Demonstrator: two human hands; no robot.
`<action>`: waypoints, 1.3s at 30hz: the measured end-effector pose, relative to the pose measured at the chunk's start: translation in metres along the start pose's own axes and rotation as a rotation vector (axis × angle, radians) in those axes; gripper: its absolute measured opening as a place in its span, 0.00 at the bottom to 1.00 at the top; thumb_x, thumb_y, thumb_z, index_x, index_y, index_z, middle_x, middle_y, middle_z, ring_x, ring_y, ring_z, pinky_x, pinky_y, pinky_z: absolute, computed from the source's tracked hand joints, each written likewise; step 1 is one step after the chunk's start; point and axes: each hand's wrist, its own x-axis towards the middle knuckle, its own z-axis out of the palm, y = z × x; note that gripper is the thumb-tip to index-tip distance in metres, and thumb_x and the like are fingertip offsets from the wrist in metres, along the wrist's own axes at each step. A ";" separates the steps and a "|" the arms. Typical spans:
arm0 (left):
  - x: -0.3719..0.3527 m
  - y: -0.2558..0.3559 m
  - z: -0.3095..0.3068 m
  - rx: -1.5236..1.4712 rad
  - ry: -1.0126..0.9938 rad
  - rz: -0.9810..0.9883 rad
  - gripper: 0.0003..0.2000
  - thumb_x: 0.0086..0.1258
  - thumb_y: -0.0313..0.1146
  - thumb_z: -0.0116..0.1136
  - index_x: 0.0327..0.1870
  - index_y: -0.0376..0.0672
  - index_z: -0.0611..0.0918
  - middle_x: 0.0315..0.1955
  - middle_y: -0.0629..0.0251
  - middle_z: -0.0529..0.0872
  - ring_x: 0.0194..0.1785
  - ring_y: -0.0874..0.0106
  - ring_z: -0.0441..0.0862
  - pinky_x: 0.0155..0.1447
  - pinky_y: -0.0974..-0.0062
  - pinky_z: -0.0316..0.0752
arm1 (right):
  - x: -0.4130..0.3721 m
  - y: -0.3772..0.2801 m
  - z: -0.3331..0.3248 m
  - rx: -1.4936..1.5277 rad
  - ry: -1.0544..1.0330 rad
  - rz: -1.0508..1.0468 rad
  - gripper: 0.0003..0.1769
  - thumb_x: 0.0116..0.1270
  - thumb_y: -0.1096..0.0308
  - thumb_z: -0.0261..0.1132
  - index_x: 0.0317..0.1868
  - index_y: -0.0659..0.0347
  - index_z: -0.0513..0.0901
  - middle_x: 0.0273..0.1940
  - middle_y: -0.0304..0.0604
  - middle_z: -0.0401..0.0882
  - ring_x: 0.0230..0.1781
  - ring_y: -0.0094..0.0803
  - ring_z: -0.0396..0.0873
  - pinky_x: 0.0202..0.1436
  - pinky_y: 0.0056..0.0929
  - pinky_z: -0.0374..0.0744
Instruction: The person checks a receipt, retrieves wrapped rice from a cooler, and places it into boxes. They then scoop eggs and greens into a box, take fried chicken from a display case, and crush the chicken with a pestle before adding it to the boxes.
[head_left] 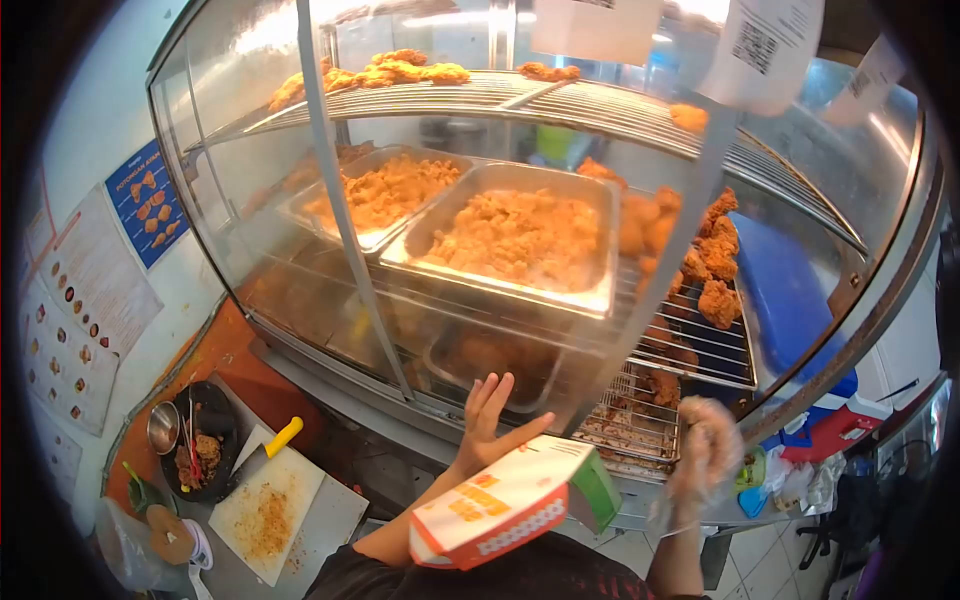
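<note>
My left hand (492, 418) is bare, its fingers spread up against the front glass of a display cabinet (360, 310). A white and red paper food box (500, 503) with orange lettering and a green inner flap overlaps my left wrist and forearm. How the box is supported cannot be told. My right hand (708, 448), in a clear plastic glove and smeared by motion, is raised by the cabinet's right part. Near it are pieces of fried chicken (718, 303) on a wire rack (705, 340).
Inside the cabinet, two metal trays (610, 240) hold small fried pieces, below an upper rack (480, 95) with more fried chicken. A yellow-handled knife (283, 438) lies by a crumb-covered cutting board (228, 517). Beside them stands a black mortar (222, 470). A red cooler (835, 432) is at right.
</note>
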 end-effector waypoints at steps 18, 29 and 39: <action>-0.012 -0.103 -0.061 0.591 -0.148 -0.064 0.16 0.65 0.48 0.61 0.54 0.62 0.85 0.65 0.24 0.18 0.69 0.39 0.05 0.68 0.43 0.11 | 0.226 -0.009 0.366 -0.831 -1.302 -0.613 0.15 0.60 0.60 0.61 0.45 0.55 0.83 0.40 0.49 0.83 0.43 0.44 0.82 0.44 0.38 0.80; -0.019 -0.122 -0.085 0.316 0.123 -0.166 0.12 0.57 0.41 0.69 0.41 0.50 0.90 0.64 0.32 0.63 0.71 0.50 0.55 0.69 0.61 0.56 | 0.224 0.021 0.458 -0.874 -1.364 -0.539 0.14 0.59 0.63 0.62 0.46 0.55 0.83 0.38 0.47 0.83 0.41 0.42 0.81 0.44 0.36 0.79; -0.023 -0.126 -0.142 -0.886 -0.526 -0.536 0.32 0.56 0.42 0.70 0.59 0.32 0.76 0.58 0.47 0.74 0.60 0.58 0.74 0.61 0.65 0.70 | 0.217 0.025 0.470 -0.834 -1.353 -0.553 0.14 0.58 0.65 0.63 0.46 0.54 0.82 0.36 0.45 0.82 0.40 0.41 0.81 0.44 0.34 0.79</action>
